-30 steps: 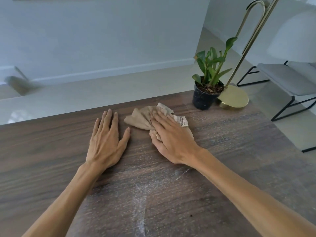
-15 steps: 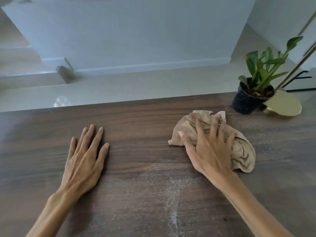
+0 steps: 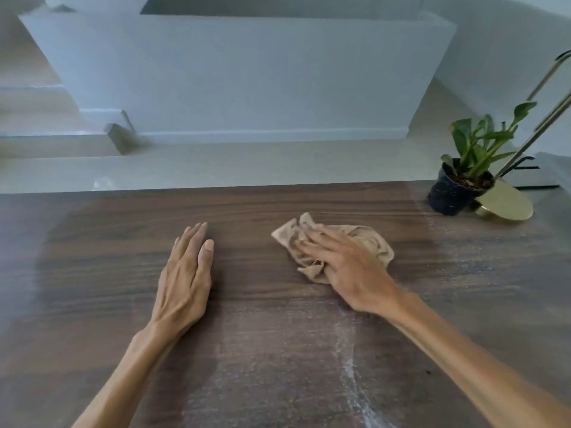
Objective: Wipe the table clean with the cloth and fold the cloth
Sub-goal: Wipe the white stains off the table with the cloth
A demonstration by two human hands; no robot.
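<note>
Cloth [image 3: 336, 247] lies bunched and crumpled on the dark wood counter [image 3: 92, 257], right of centre and toward the far edge, and your right hand [image 3: 346, 267] sits on top of it. Your right fingers [image 3: 312, 240] are stretched out and slightly spread, pressing flat on the fabric rather than curling round it; crumpled folds poke out beyond the fingertips on the left and past the hand on the far right side. Your left hand [image 3: 188, 279] rests palm down on bare wood, well apart from the cloth on its left, with its fingers straight and held close together. Pale, dusty smears [image 3: 349, 366] streak the counter nearer to you, between your two forearms, with a whiter line running down toward the near edge. More faint haze shows on the right part of the counter. At the far right corner stands a small potted plant [image 3: 457, 193] in a dark pot, and just beside it, touching or nearly so, sits a round brass lamp base [image 3: 506, 203] with thin brass rods rising out of view.
</note>
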